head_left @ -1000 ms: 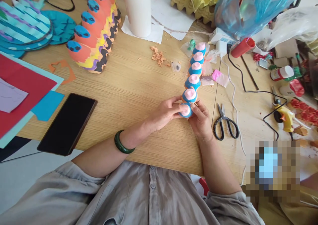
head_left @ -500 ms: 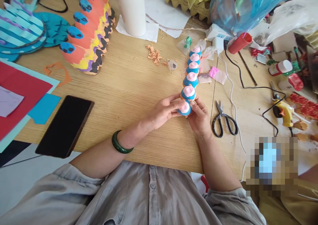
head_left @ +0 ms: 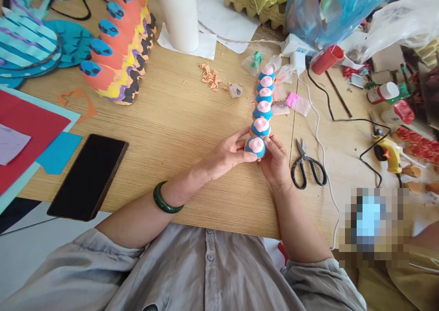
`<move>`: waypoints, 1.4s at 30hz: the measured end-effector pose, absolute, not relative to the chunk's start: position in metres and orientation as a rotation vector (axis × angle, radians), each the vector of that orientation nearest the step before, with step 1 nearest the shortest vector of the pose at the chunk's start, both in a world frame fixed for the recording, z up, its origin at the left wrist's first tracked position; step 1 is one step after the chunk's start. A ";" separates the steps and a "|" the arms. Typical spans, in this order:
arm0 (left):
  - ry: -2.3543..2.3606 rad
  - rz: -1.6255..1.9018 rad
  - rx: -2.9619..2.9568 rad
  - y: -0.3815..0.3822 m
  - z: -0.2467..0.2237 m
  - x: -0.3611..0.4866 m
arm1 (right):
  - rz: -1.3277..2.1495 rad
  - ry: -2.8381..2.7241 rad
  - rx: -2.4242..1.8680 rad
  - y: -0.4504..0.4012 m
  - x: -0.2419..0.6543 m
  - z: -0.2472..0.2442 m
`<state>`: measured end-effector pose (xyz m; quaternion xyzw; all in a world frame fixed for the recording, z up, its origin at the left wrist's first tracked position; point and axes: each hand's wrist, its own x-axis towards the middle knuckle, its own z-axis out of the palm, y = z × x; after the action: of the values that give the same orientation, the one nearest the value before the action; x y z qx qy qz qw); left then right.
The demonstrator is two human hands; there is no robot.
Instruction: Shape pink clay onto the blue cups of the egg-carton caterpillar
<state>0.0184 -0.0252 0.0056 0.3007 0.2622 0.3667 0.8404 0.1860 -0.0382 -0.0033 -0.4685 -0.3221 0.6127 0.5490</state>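
A strip of several blue domes with pink tops [head_left: 263,109] points away from me, right of the middle. My left hand [head_left: 230,154] holds its near end from the left, the thumb along the lower edge of the nearest dome. On the other side, my right hand [head_left: 275,160] grips the same end, its thumb by the gap between the two nearest domes. Fingertips under the strip are hidden. Black-handled scissors [head_left: 304,160] lie a little to the right of my right hand, blades parted.
An orange painted carton [head_left: 120,50], a phone [head_left: 88,177] and coloured paper [head_left: 34,137] lie left. A white bottle [head_left: 178,18] stands behind. At right are a red tube [head_left: 327,59], cables, a yellow glue gun [head_left: 391,154] and another person's arm [head_left: 427,238].
My left thumb has slid from the top of the nearest dome down to its lower edge, baring the pink top. The view has shifted slightly.
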 end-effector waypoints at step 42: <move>0.727 0.910 1.140 -0.034 0.009 0.012 | 1.292 -0.871 -1.105 -0.043 0.187 0.007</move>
<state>0.0124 -0.0335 0.0085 0.5091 0.3246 0.4062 0.6859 0.1874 -0.0433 0.0065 -0.4722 -0.3722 0.5523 0.5775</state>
